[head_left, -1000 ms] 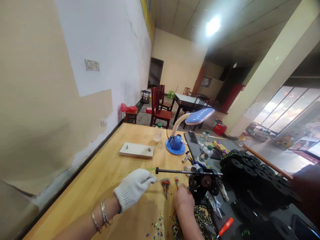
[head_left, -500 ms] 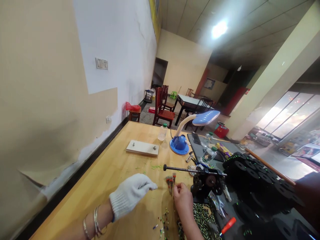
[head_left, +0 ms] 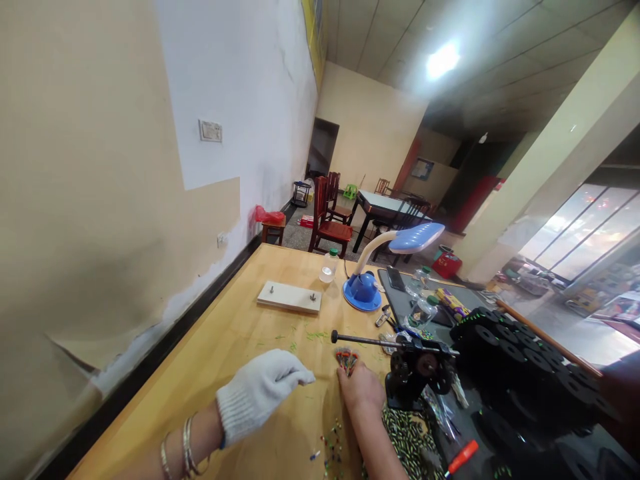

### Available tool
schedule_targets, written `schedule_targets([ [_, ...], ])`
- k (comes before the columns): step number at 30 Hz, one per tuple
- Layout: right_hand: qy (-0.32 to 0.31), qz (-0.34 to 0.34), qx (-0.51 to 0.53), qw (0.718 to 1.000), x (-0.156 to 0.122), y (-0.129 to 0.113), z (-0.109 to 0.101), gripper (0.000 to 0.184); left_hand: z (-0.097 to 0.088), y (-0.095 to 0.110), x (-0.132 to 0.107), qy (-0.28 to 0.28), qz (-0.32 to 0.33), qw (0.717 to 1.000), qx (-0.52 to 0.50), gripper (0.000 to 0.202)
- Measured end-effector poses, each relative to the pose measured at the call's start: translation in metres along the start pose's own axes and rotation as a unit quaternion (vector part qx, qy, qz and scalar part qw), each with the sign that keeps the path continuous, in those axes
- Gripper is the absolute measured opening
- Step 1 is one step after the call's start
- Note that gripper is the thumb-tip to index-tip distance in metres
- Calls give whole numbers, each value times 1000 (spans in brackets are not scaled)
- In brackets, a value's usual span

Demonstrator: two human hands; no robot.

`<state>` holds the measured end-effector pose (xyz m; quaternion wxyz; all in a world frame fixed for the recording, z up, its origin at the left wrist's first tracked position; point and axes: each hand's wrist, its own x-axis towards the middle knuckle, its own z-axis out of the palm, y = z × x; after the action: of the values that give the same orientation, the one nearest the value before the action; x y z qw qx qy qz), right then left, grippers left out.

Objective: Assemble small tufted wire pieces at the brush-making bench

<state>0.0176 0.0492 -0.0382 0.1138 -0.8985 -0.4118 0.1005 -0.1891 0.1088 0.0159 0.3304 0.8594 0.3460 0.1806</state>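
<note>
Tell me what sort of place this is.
Probably a small home-style assembly workshop: a long wooden worktable, a black hand-cranked press, stacked black reels, with a dining table and red wooden chairs behind.

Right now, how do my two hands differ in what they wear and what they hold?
The left hand wears a white knit glove; the right hand is bare. The left hand's fingertips are pinched together with nothing visible between them, while the right hand holds a small bunch of red-tipped pieces at its fingertips. Bangles circle the left wrist; none show on the right. Both hover low over the wooden table.
</note>
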Motion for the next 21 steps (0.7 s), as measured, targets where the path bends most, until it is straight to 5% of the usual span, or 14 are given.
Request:
schedule_targets([
  [16,40,-20,62,997,1,13,-3,18,-2,-2,18,55,-42,998,10,31],
  [21,99,-99,188,972,-39,31,8,12,28,-6,49,82,10,990,116,25],
])
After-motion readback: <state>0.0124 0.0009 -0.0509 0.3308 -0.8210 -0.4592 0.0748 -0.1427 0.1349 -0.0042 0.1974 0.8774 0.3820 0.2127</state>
